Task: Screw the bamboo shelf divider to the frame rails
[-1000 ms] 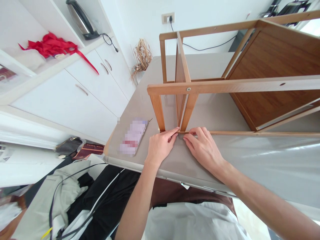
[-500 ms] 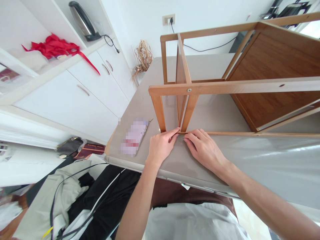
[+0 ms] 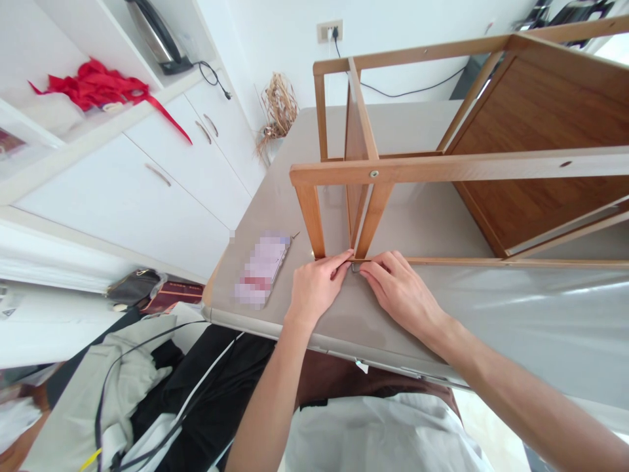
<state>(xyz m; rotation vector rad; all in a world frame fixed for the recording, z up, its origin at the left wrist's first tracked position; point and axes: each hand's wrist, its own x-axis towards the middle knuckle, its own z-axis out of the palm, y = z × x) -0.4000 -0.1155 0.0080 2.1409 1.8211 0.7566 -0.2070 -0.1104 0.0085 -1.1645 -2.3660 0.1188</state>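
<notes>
A wooden shelf frame lies on the table, with a brown slatless panel set across its left end. My left hand is closed at the foot of the near post, index finger and thumb pinching the lower rail by the joint. Close by on the right, my right hand has its fingers bent together at the same rail. Between the two hands shows a small bent metal rod, apparently a hex key, at my right fingertips; its far end is hidden. A bolt head shows in the upper rail.
A phone-like flat object, partly blurred out, lies on the table left of my hands. Dried stalks stand behind the table corner. White cabinets with red ribbon and a kettle line the left. Cables and clothes lie below.
The view has shifted slightly. Both hands stay at the same joint, and a bit more of the bent metal rod shows between them.
</notes>
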